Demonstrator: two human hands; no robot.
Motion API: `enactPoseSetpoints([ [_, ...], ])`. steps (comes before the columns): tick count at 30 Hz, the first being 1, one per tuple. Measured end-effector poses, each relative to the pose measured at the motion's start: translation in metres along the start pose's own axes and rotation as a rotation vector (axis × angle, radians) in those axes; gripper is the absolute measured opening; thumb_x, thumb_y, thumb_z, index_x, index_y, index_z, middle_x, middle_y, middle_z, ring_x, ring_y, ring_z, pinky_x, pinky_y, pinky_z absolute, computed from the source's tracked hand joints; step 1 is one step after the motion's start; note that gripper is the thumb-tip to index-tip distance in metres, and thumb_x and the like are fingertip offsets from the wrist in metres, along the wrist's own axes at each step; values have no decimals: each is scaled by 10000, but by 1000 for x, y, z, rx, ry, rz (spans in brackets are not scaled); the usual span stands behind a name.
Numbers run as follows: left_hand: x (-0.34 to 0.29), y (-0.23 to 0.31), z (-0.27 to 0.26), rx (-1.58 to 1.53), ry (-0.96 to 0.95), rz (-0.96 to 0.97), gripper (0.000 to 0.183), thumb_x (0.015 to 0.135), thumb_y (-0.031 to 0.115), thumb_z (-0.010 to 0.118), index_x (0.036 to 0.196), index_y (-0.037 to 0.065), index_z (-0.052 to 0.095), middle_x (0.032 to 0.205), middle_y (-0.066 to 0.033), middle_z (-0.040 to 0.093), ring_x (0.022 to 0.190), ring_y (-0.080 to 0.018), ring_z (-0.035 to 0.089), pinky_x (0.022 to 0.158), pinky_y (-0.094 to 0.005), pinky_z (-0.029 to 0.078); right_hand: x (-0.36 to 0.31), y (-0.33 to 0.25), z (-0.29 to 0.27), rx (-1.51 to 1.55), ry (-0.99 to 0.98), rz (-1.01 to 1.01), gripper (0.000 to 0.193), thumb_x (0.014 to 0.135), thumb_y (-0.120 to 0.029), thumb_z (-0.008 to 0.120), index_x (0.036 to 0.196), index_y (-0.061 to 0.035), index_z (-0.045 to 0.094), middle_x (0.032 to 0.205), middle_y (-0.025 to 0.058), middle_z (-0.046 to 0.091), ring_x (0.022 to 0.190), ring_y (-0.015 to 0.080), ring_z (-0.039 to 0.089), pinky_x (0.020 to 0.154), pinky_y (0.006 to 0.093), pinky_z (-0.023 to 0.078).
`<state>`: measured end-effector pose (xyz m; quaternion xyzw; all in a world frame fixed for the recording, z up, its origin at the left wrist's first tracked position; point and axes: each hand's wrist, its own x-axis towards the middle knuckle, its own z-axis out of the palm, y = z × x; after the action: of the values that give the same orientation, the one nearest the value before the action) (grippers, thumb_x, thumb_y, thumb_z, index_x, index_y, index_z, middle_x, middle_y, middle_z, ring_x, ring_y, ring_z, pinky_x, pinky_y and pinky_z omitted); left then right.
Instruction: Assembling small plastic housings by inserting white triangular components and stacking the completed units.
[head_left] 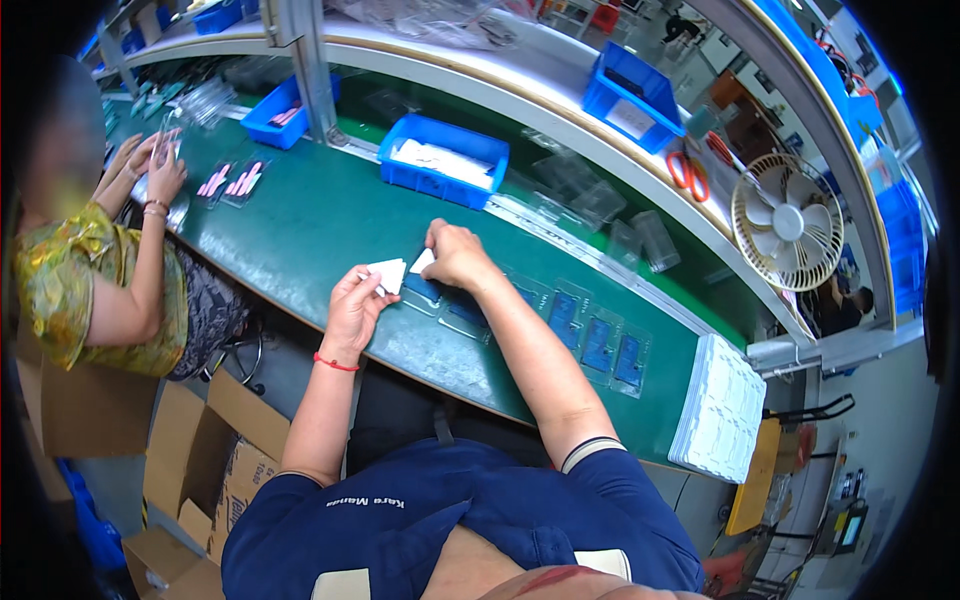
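Observation:
My left hand (350, 310) is closed around a small stack of white cards (389, 273), held up near the table's front edge. Just to its right, my right hand (462, 258) pinches a single white card (424, 260) over a clear plastic tray with a dark blue insert (421, 289). From there, several more clear trays with blue inserts (565, 314) run in a row to the right along the green table (320, 225). My right forearm hides part of that row.
Behind my hands stands a blue bin (432, 188) holding white papers. Stacked white trays (716, 410) lie at the right end. A shelf above carries another blue bin (630, 98), scissors (688, 175) and a fan (788, 220). At left, a co-worker (130, 270) handles a clear package.

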<state>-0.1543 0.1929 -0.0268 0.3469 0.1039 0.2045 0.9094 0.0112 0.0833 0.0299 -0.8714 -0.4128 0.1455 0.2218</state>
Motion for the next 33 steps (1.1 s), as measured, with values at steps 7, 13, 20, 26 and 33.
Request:
enactPoseSetpoints([
  [7,-2,6,8,0,80,3,70,906,67,564,840,76,542,907,-78,623,832,-188,622,724,-373,545,-31,-6,11,-289,519,-411,139,734,-51,616,862,-69,566,786,101,630,808,279,585,712,400,423],
  [13,6,-1,16,0,78,-69,83,894,83,590,820,83,551,848,-60,624,751,-149,624,617,-326,567,-58,-1,15,-271,463,-430,344,795,-305,672,1009,-36,666,1015,108,639,989,293,541,897,415,372],
  [20,-2,-17,54,50,36,-143,78,892,79,608,847,55,549,852,-75,627,741,-145,639,595,-297,594,-73,4,8,923,254,-14,178,800,-73,710,942,17,653,815,77,680,724,127,620,671,261,499],
  [26,0,-25,63,71,20,-195,75,909,92,592,891,45,537,865,-101,627,766,-167,656,610,-298,603,-86,16,-5,1217,251,122,93,800,-15,708,873,34,679,763,81,678,638,92,597,591,205,484],
  [33,-2,-26,68,120,68,-208,96,894,98,617,913,48,538,895,-108,639,797,-178,661,581,-293,583,-94,30,-3,1133,280,169,97,793,-44,725,846,23,679,713,66,668,580,68,564,539,192,453],
])
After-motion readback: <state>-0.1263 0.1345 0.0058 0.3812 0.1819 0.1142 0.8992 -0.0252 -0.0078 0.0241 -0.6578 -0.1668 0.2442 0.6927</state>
